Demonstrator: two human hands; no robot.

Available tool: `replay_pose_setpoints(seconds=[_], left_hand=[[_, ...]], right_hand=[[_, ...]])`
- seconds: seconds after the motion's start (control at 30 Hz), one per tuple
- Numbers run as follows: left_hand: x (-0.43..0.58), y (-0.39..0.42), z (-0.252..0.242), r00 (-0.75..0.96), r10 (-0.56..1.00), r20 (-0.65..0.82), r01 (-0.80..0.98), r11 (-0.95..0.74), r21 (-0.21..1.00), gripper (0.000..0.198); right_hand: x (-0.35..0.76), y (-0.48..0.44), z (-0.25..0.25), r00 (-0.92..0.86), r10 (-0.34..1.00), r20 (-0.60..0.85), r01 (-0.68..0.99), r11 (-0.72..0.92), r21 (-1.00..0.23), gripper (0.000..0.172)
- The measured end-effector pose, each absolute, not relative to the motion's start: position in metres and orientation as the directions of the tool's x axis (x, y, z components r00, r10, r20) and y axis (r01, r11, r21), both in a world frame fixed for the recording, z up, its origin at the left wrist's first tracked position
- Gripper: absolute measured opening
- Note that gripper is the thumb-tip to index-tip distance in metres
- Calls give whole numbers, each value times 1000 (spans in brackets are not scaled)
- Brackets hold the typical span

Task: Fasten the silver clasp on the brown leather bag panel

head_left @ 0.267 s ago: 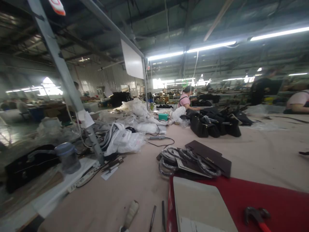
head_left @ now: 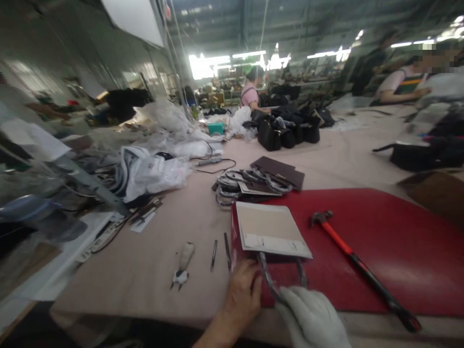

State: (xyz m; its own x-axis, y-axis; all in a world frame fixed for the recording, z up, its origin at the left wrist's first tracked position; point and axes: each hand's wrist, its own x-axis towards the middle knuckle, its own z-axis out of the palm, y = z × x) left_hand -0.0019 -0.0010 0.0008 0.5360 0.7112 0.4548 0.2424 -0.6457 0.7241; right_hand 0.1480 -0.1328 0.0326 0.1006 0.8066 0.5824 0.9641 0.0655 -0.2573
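A pale bag panel (head_left: pixel 271 227) lies on the red mat (head_left: pixel 362 270), with a plastic-wrapped bag handle (head_left: pixel 266 273) looping from its near edge. My right hand (head_left: pixel 308 314), in a light glove, is closed around the near end of that handle. My bare left hand (head_left: pixel 243 290) is beside it at the mat's left edge, fingers curled in; whatever they may hold is hidden. Right of the panel a claw hammer (head_left: pixel 348 251) with a red and black shaft rests on the mat. To the left lie pincers (head_left: pixel 183 266) with a wrapped grip and two thin rod-like tools (head_left: pixel 214 255).
Beyond the mat are dark panels with wrapped handles (head_left: pixel 250 183). Black bags (head_left: pixel 286 130) stand farther back. Plastic wrapping (head_left: pixel 155 174) and a metal post (head_left: pixel 90 181) are at left. A brown piece (head_left: pixel 435 193) sits at right. Other people work in the background.
The view has tilted down and turned right. Both my hands have come into view at the near edge, the right one on the handle. The whole hammer now shows.
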Motion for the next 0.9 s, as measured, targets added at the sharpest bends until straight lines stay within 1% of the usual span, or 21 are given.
replay_pose_setpoints(seconds=[0.1, 0.2, 0.33, 0.43, 0.53, 0.63, 0.7, 0.73, 0.77, 0.8, 0.83, 0.87, 0.9], left_hand=[[-5, 2, 6, 513, 739, 437, 215, -603, 768, 26], [-9, 2, 10, 490, 778, 392, 218, -545, 809, 24], [-16, -3, 10, 427, 775, 467, 181, -579, 795, 22], [-22, -11, 10, 367, 771, 521, 178, -608, 774, 19], [-29, -20, 12, 342, 770, 539, 198, -620, 759, 18], [-36, -30, 17, 309, 777, 549, 238, -622, 746, 18], [-40, -35, 21, 265, 789, 555, 270, -613, 743, 17], [-42, -37, 23, 239, 795, 558, 286, -607, 742, 17], [-44, -38, 25, 212, 800, 562, 297, -600, 743, 16], [-46, -38, 27, 189, 803, 565, 303, -595, 745, 16], [-47, -39, 30, 171, 805, 569, 304, -592, 747, 16], [-47, -38, 33, 164, 804, 572, 300, -592, 748, 16], [-47, -37, 36, 163, 802, 575, 298, -595, 746, 17]], right_hand=[[131, -139, 40, 116, 847, 519, 985, -31, -169, 15], [120, -138, 39, 127, 852, 509, 987, -55, -154, 20], [112, -145, 30, 127, 856, 500, 988, -63, -143, 28], [110, -152, 26, 138, 892, 431, 984, -75, -161, 29], [110, -155, 24, 152, 916, 371, 975, -78, -207, 26], [112, -155, 29, 145, 912, 383, 967, -47, -252, 23], [117, -157, 38, 150, 878, 455, 947, 4, -321, 19], [119, -158, 44, 175, 853, 492, 923, 32, -383, 18], [122, -160, 51, 224, 833, 505, 881, 48, -471, 17], [125, -161, 59, 317, 806, 500, 812, 41, -582, 16], [126, -163, 66, 450, 759, 471, 707, 20, -707, 15], [127, -165, 72, 596, 692, 406, 558, 7, -830, 13], [127, -166, 76, 726, 618, 301, 370, 18, -929, 10]])
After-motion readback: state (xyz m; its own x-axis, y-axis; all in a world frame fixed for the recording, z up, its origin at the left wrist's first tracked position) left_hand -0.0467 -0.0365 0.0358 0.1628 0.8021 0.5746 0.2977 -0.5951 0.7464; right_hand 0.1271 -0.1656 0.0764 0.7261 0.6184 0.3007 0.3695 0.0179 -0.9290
